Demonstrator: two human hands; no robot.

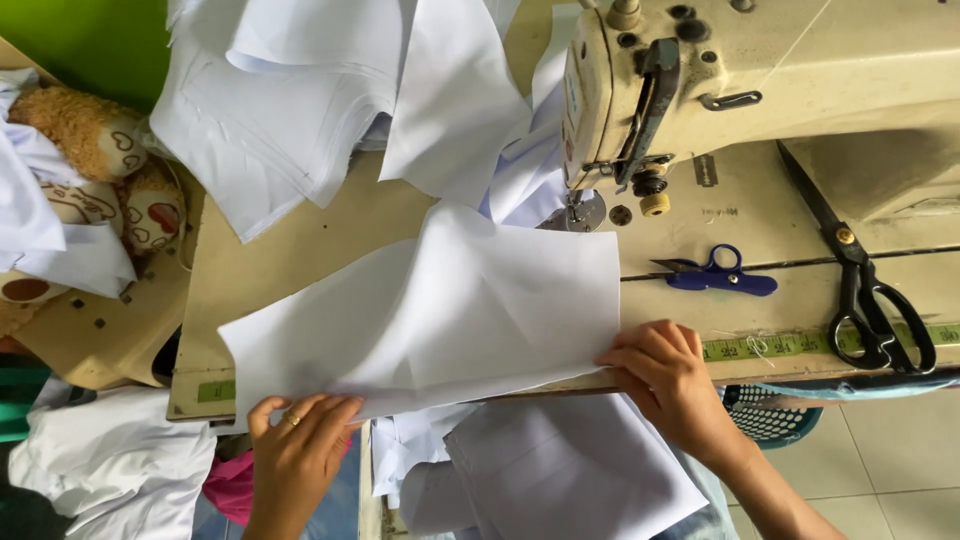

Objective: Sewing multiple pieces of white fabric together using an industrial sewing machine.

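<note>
White fabric piece [450,310] lies spread flat on the sewing table [300,260], its near edge reaching the table's front rim and its far end running up toward the needle area of the cream sewing machine [760,80]. Both hands pin it at that near edge. The left hand [300,440], a ring on one finger, presses down on the near left corner with fingers flat and spread, gripping nothing. The right hand [665,375] rests on the near right corner, fingers curled over the cloth's edge at the table rim; whether it pinches the cloth or only presses it, I cannot tell.

Just right of the cloth lie blue thread snips [720,275], and farther right, well apart from the hands, black shears [865,290] point away from the person. A green measuring tape [800,345] runs along the front rim. More white cloth pieces [280,100] are heaped at the table's far left, and a stuffed bear [100,160] sits beside the table on the left. Below the right forearm, a blue basket [770,415] shows.
</note>
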